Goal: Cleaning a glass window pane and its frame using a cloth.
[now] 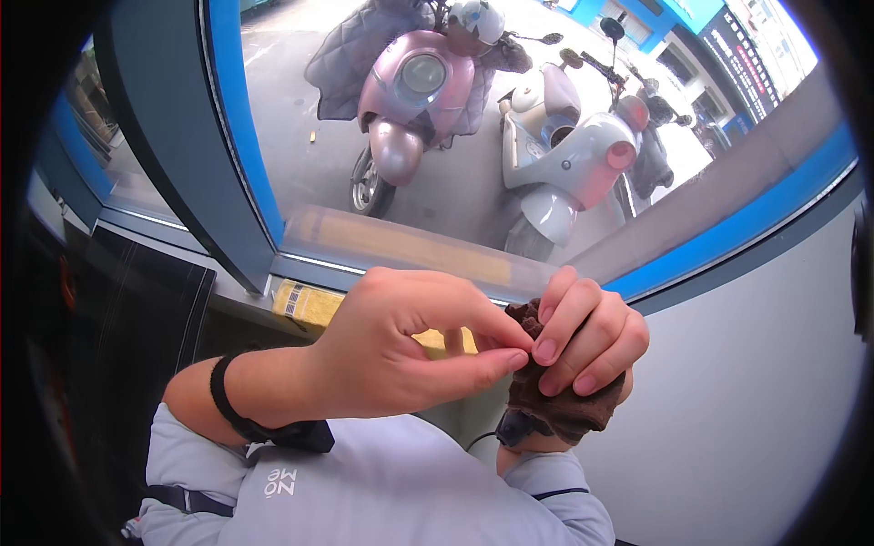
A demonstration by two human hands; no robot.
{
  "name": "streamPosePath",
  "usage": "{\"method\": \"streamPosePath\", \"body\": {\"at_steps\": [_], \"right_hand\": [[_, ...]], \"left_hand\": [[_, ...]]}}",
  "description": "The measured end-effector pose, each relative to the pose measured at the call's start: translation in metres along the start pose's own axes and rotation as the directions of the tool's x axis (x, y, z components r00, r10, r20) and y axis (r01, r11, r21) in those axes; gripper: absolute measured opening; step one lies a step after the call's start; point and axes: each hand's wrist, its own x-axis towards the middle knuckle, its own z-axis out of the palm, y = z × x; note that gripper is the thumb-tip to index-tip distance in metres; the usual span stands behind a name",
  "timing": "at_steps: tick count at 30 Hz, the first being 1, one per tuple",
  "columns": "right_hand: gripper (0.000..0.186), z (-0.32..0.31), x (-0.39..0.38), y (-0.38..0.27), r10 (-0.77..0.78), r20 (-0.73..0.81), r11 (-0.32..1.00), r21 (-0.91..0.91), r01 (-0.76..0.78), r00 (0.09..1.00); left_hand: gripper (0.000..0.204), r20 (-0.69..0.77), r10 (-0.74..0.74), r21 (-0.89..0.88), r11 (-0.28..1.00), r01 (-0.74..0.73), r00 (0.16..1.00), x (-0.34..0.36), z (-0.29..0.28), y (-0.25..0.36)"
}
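A crumpled dark brown cloth (564, 411) is bunched in my right hand (592, 338), whose fingers curl over its top and front. Part of it sticks up beyond the fingers and the rest hangs toward the wrist. My left hand (396, 341) comes in from the left, thumb and forefinger pinched together against the cloth's edge, close to the right fingertips. Whatever sits in that pinch is too small or hidden to make out. Behind the left hand, a yellow cloth (308, 306) lies along the window sill.
Blue-framed window glass (391, 241) rises just beyond my hands. Outside stand a pink scooter (423, 77) and a pale scooter (574, 150). A white panel (719, 391) is on the right and a black stitched surface (127, 318) on the left. Black bands circle both wrists.
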Motion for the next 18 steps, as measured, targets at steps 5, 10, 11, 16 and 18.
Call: {"method": "streamPosePath", "body": {"at_steps": [5,10,11,16,18], "right_hand": [[0.022,0.005,0.005,0.005,-0.025,-0.024,0.999,0.029,0.026,0.999],[0.024,-0.001,0.009,0.016,-0.013,0.054,0.989,0.147,0.005,0.998],[0.024,-0.003,0.010,0.016,-0.004,0.061,0.989,0.145,-0.005,0.998],[0.024,-0.004,0.013,0.016,0.094,0.153,0.986,0.120,-0.113,0.984],[0.024,-0.001,0.013,0.016,0.096,0.144,0.987,0.110,-0.113,0.985]], "left_hand": [[0.015,-0.016,-0.062,-0.087,0.994,0.061,0.998,-0.008,0.005,0.010],[0.012,-0.026,-0.102,-0.091,0.991,0.100,0.994,-0.013,0.005,0.016],[0.011,-0.029,-0.098,-0.082,0.992,0.096,0.995,-0.012,0.004,0.016],[0.008,-0.056,-0.045,-0.063,0.997,0.041,0.997,-0.011,0.001,0.014],[0.006,-0.050,-0.094,-0.107,0.990,0.088,0.994,-0.011,-0.001,0.016]]}}
